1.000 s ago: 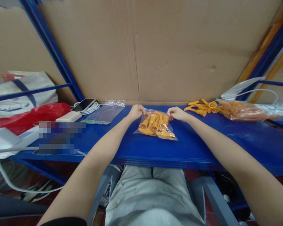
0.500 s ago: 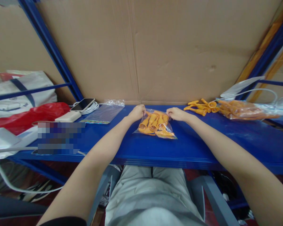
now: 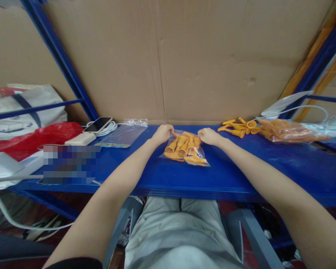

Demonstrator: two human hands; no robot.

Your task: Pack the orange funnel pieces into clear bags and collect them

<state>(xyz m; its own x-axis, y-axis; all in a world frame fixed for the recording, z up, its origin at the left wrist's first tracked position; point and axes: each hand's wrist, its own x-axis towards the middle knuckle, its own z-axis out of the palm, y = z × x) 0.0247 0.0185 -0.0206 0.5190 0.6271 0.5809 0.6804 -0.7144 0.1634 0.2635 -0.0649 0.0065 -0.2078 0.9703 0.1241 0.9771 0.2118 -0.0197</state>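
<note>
Hands, two, bare: the left hand (image 3: 164, 133) and the right hand (image 3: 208, 135), each with fingertips closed in a pinch on one upper corner of a clear filled bag (image 3: 202, 154). Filled bag, one, at the middle of a blue desk (image 3: 168, 179), lying between the hands; within it, several orange funnel-ended pieces (image 3: 181, 141), at least three with round mouths toward the wearer, the full number obscured by overlap and glare. Loose orange pieces (image 3: 239, 127), one heap, right of the hands, too tangled for an exact count. Larger bag of orange pieces (image 3: 282, 130), one, just beside that heap. Flat clear packaging (image 3: 128, 135), to the left, number of layers unclear. Phone (image 3: 98, 124), one, resting on a coiled white cable (image 3: 108, 130). White block (image 3: 80, 139), one, near the phone. Red plastic bag (image 3: 50, 135), one, before a pale tote bag (image 3: 52, 102). Cardboard panel (image 3: 184, 63), upright, closing off the rear.
</note>
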